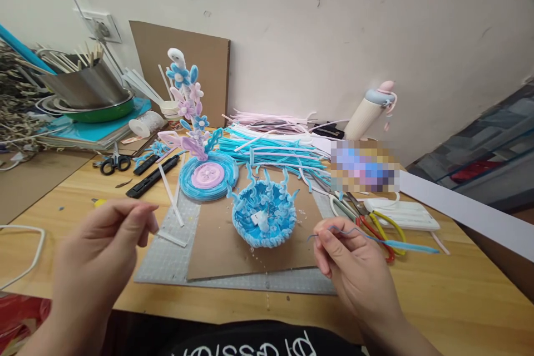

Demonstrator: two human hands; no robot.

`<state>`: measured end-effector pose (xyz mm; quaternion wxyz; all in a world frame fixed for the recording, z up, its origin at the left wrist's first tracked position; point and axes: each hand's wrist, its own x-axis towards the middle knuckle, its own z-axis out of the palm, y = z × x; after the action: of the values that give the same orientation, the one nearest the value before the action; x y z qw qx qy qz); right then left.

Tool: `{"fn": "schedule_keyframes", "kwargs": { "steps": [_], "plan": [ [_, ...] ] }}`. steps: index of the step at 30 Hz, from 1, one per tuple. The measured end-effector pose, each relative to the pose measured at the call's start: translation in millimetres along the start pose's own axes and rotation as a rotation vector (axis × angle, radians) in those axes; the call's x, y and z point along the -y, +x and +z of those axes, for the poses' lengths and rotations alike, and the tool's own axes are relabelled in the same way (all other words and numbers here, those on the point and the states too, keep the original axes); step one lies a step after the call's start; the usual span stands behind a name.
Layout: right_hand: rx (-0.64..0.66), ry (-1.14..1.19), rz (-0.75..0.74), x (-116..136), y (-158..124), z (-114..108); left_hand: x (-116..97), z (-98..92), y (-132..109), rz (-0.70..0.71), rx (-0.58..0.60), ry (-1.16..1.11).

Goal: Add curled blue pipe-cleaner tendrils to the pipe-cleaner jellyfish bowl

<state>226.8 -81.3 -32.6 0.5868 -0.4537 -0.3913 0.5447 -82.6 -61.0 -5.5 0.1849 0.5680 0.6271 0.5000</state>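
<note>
Between the thumb and fingers of my right hand [350, 261] is a thin blue pipe cleaner [411, 246]. Its far end is fuzzy and points right, while the stretch near my fingers looks thin and wavy. My left hand [104, 256], slightly blurred, is closed in a pinch at the left; I cannot make out whether anything is in it. Between the two hands a blue fuzzy bowl [265, 239] with curly upright strands sits on a cardboard sheet [225, 264]. A small white piece lies inside the bowl. Neither hand touches it.
A flower stem on a round blue base [192, 192] stands behind the bowl. Bundled blue pipe cleaners [271, 150] lie at the back. Pliers [387, 225] are near my right hand. Scissors [115, 162] and a black cutter [152, 177] lie left. A bottle [367, 111] stands back right.
</note>
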Motion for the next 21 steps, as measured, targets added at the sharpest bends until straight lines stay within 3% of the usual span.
{"fn": "schedule_keyframes", "kwargs": {
  "steps": [3,6,8,11,13,16,21],
  "plan": [
    [0.018,0.010,0.069,2.0,-0.8,7.1,7.3,12.1,3.5,0.176,0.110,0.260],
    [0.064,0.046,0.107,4.1,-1.6,12.1,9.2,24.5,4.1,0.208,0.200,0.343],
    [0.090,0.072,0.123,5.1,-2.3,15.0,2.5,28.7,-0.2,0.243,0.191,0.363],
    [0.173,0.096,0.145,5.4,-4.6,21.9,-21.2,31.5,-14.7,0.372,0.167,0.207],
    [0.253,0.113,0.163,5.1,-6.7,28.8,-41.0,35.1,-26.1,0.430,0.372,0.010],
    [0.368,0.157,0.204,5.3,-9.7,39.4,-63.5,45.1,-37.9,0.397,0.588,-0.203],
    [0.466,0.127,0.252,7.0,-10.5,41.9,-67.0,54.9,-40.8,0.116,0.606,-0.399]
  ]
}}
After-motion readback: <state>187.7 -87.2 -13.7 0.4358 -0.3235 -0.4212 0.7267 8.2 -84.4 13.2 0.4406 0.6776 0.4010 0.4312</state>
